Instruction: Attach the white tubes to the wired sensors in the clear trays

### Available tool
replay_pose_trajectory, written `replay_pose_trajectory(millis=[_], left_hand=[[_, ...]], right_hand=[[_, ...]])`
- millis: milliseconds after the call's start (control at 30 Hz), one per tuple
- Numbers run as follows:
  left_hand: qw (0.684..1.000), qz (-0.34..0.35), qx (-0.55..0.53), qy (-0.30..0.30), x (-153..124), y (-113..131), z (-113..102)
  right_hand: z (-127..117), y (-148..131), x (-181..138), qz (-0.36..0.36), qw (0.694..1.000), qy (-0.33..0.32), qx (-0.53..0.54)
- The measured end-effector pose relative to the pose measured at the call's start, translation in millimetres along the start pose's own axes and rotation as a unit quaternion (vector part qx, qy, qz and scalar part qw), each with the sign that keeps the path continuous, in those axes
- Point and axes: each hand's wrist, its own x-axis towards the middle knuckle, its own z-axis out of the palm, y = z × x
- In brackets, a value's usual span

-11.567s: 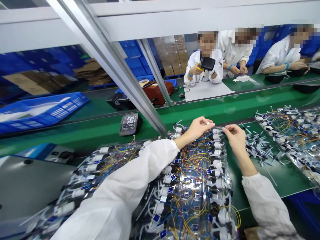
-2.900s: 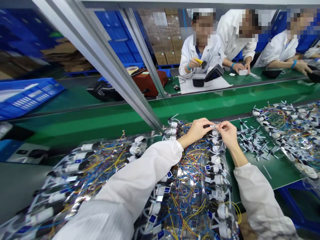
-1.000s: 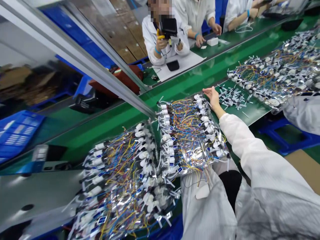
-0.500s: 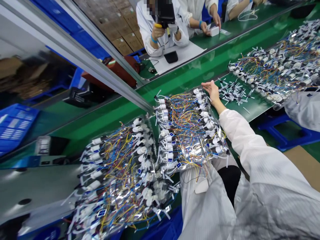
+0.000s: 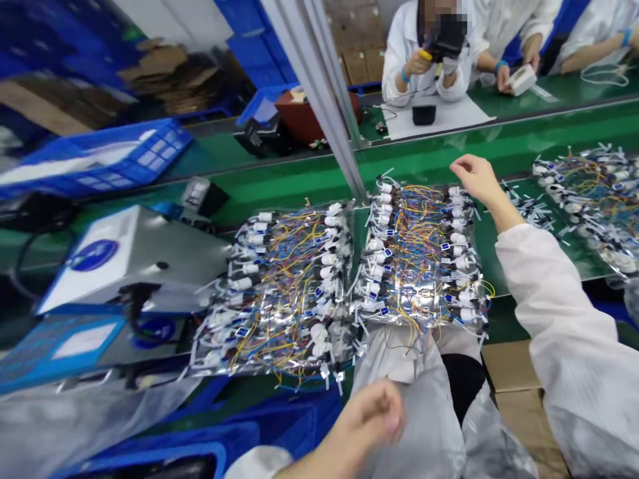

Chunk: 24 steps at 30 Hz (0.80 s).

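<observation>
My right hand [image 5: 476, 176] hovers just beyond the upper right corner of a clear plastic sheet [image 5: 417, 283] covered with wired parts. Its fingers are bent and pressed together, and nothing shows in them. Down at the front, my left hand [image 5: 367, 419] is loosely curled in front of my lap, somewhat blurred, with nothing visible in it. The sheet carries rows of white cylindrical parts [image 5: 384, 199] along both sides, with yellow, red and blue wires [image 5: 419, 213] between them. A second similar batch of wired parts [image 5: 294, 266] lies to its left.
Loose white-and-black strips [image 5: 534, 209] lie right of the sheet, with more wired parts [image 5: 599, 193] farther right. A metal box machine [image 5: 150, 259] stands left. A metal post [image 5: 324, 86] rises behind. Across the bench a person [image 5: 399, 66] holds a dark handheld device.
The view has swung left. My right hand has lifted off the sheet's corner and its fingers have drawn together. My left hand has come into view at the bottom.
</observation>
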Motion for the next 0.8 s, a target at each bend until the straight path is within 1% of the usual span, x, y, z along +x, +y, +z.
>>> replay_pose_trajectory(millis=[67,100,167,200,233,300,400,500,633,800], left_hand=[[0.997,0.043,-0.058,0.013,16.9,-16.6,6.1],[0.993,0.046,-0.097,0.038,28.5,-22.9,9.3],[0.982,0.034,-0.165,0.081,51.7,-29.4,14.3],[0.977,0.026,-0.192,0.090,61.4,-29.1,15.9],[0.973,0.019,-0.215,0.088,68.9,-26.7,16.9],[0.966,0.007,-0.251,0.061,77.5,-17.4,17.6],[0.961,-0.019,-0.275,0.013,80.8,-1.0,17.6],[0.961,-0.033,-0.275,0.004,85.1,8.2,16.8],[0.955,-0.030,-0.294,0.010,98.5,11.0,13.8],[0.948,-0.041,-0.313,-0.031,108.5,21.5,16.3]], right_hand=[[9.7,-25.1,17.9,-0.037,0.988,-0.121,-0.088],[16.4,-36.7,24.4,-0.047,0.973,-0.180,-0.133],[29.9,-54.8,33.0,-0.046,0.932,-0.288,-0.216],[35.5,-60.8,35.6,-0.039,0.911,-0.328,-0.247],[39.8,-64.8,37.5,-0.030,0.895,-0.354,-0.270],[44.8,-68.3,40.2,-0.023,0.879,-0.372,-0.296],[48.2,-67.7,44.4,-0.022,0.877,-0.364,-0.313],[53.9,-66.0,49.2,-0.018,0.874,-0.372,-0.313],[61.1,-63.1,52.6,-0.013,0.872,-0.386,-0.299],[56.9,-58.2,54.8,-0.020,0.878,-0.399,-0.265]])
